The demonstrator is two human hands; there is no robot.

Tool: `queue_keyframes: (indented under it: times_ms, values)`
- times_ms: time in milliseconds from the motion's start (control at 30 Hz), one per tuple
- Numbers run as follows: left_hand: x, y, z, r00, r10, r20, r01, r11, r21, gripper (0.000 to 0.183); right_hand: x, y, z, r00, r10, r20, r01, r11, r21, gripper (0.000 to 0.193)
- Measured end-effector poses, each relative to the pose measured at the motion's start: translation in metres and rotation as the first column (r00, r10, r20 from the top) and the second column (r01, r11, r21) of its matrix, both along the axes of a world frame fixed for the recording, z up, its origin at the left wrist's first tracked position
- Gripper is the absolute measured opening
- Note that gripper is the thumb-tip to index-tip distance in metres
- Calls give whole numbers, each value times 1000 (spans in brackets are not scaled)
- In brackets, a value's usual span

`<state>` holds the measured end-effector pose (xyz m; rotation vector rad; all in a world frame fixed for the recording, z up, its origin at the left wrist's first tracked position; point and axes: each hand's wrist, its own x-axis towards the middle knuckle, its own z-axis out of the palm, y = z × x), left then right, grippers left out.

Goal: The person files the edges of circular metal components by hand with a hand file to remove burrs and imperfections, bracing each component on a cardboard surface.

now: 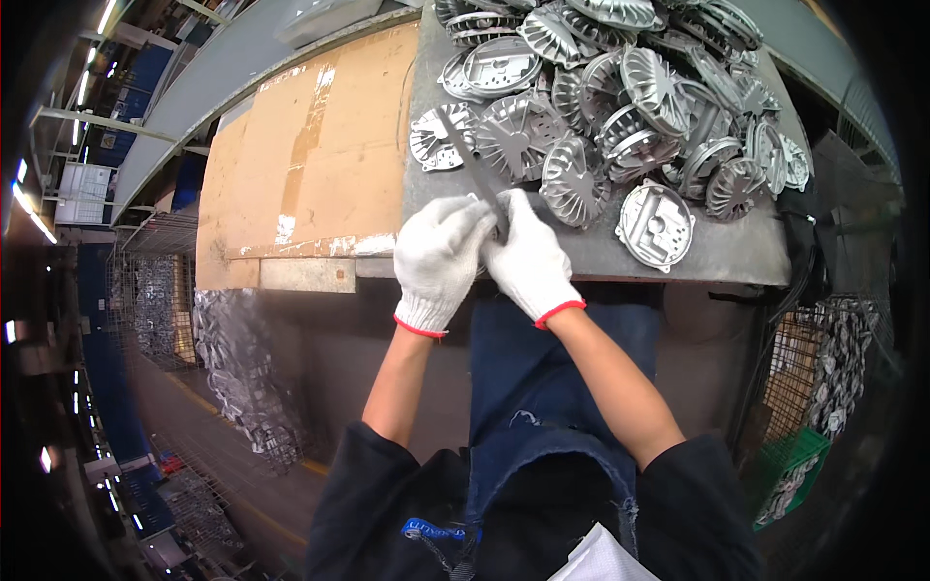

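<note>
A long, flat dark metal file [469, 160] slants up and to the left over the table from between my gloved hands. My right hand [528, 254] is closed round its lower end. My left hand [438, 254] is closed too, its fingers pressed together against the same end from the left. The gloves are white with red cuffs, and they hide the file's grip. Just beyond the file lies a round, finned silver metal casting [443, 138]. Another finned casting [573, 184] rests close to my right hand, and a flat-faced one [656, 226] sits near the table's front edge.
A large heap of similar castings [649, 87] covers the far right of the grey table [746, 257]. Flattened cardboard [329, 145] spreads over the left side. Wire cages with metal parts [160, 300] stand on the floor at left, and a green crate [804, 474] at lower right.
</note>
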<state>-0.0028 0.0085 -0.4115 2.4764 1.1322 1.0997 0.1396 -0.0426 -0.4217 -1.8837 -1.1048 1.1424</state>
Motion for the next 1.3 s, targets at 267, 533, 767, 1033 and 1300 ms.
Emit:
queue_keyframes:
  times_ms: [267,533,767,1033,1300]
  values:
    - [-12,19,36,985,95,144,-56,965,-258,15,6,-15,12,1000,0,16,0,1000,0,59]
    - [-21,-2,-18,997,71,-22,-74,956,-285,19,50,-106,31,989,14,-146,-24,998,-65,57]
    - [-12,8,-15,994,12,-106,-18,998,-56,15,71,-138,30,986,105,-134,-102,994,23,72]
    - [-10,7,-33,997,-42,-71,45,998,46,15,54,-121,59,929,123,348,-282,845,454,66]
    - [-13,4,-39,999,-33,-34,35,998,43,18,53,-112,31,742,140,656,-445,834,326,68]
